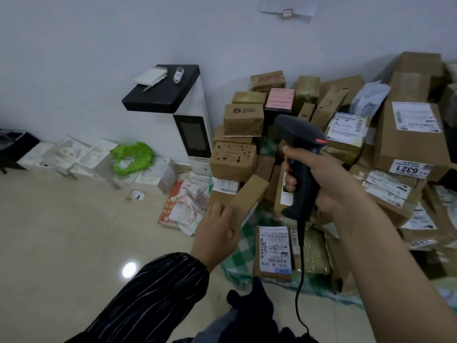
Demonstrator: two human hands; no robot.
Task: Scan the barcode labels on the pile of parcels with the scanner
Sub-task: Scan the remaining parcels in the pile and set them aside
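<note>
A pile of cardboard parcels [346,154] with white barcode labels fills the right half, against the wall. My right hand [331,184] is shut on the grip of a black corded scanner [300,154]; its head points at the pile and a red light shows on its front. My left hand [217,233] holds a small brown box [248,198] by its lower end, tilted, in front of the pile. A labelled parcel [273,251] lies flat on green checked cloth below the scanner.
A white kiosk with a black top [173,95] and a screen stands left of the pile. White boxes [74,157] and a green bag [131,154] line the wall. A red and white bag [185,204] lies on the tiled floor [74,231].
</note>
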